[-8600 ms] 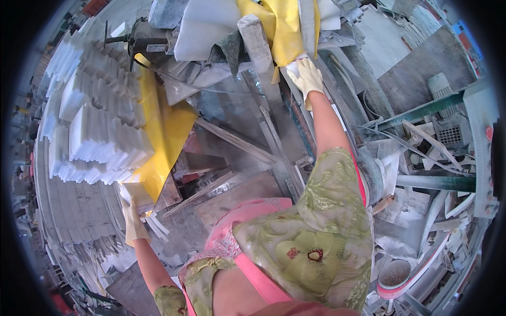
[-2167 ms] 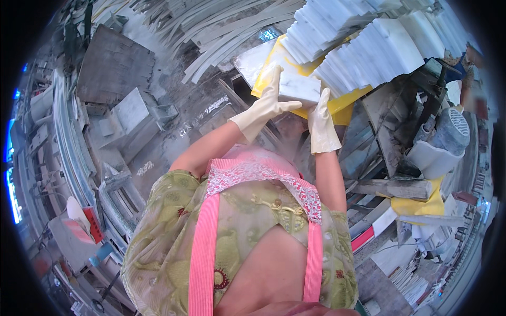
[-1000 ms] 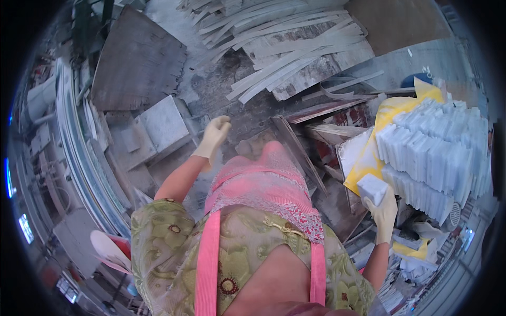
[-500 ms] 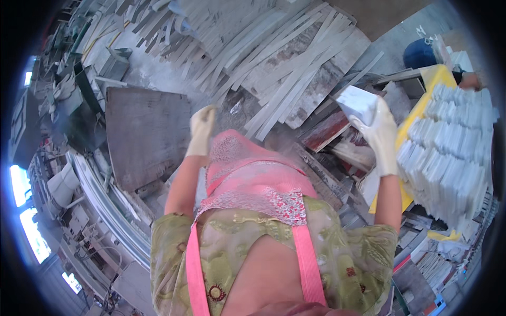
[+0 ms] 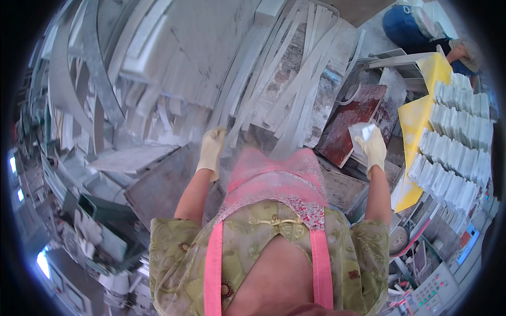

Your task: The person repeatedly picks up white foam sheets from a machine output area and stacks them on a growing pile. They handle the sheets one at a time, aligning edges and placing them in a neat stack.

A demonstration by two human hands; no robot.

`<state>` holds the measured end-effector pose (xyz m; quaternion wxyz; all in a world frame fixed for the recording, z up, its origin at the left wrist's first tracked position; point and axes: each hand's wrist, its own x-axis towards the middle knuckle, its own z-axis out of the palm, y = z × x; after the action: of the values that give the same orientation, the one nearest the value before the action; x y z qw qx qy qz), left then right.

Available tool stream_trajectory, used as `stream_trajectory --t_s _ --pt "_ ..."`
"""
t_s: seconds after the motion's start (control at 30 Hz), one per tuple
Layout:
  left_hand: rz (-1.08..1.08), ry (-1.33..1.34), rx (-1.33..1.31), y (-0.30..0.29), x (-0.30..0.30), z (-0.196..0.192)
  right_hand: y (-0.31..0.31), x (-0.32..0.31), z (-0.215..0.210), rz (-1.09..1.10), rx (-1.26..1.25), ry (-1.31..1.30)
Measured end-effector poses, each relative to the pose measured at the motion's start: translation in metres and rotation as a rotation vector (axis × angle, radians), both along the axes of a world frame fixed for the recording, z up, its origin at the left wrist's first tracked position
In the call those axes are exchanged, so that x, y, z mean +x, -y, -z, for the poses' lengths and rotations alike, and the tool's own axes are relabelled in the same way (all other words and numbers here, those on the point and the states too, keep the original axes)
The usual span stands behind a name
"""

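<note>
We see the small white block (image 5: 361, 129) at right, left of the yellow sheet (image 5: 414, 120) and stacked white slabs (image 5: 460, 122); we judge it dense, stiff and prone to chipped corners, best held across opposite sides. Our gloved right hand (image 5: 375, 149) grips it; our left hand (image 5: 212, 148) curls closed, seemingly empty.

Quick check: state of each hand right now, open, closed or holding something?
Left hand: curled, nothing visible in it; whether fully closed cannot be told.
Right hand: closed on a white block.
</note>
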<state>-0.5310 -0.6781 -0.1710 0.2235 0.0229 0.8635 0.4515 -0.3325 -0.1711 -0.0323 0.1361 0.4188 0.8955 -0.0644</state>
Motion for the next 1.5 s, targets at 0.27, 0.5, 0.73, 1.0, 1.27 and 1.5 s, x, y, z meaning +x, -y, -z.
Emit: stream_trajectory --t_s 0.27,0.5,0.73,1.0,1.27,1.5 --pt "0.248 0.056 -0.054 -0.107 -0.118 -0.019 0.057 0.085 0.02 0.381 -0.082 0.149" --pt "0.163 0.157 -0.075 -0.161 -0.179 0.013 0.075 0.062 0.096 0.452 -0.274 0.352" --pt "0.408 0.024 -0.355 -0.268 -0.263 0.087 0.035 -0.048 0.158 0.504 -0.412 0.354" --pt "0.534 -0.063 -0.399 -0.48 -0.352 0.238 -0.022 -0.115 0.225 0.647 -0.498 0.304" --pt "0.542 -0.051 -0.577 -0.558 -0.387 0.329 -0.05 -0.086 0.271 0.813 -0.621 0.179" --pt "0.55 0.133 -0.633 -0.559 -0.393 0.328 -0.074 -0.149 0.262 0.575 -0.43 0.421"
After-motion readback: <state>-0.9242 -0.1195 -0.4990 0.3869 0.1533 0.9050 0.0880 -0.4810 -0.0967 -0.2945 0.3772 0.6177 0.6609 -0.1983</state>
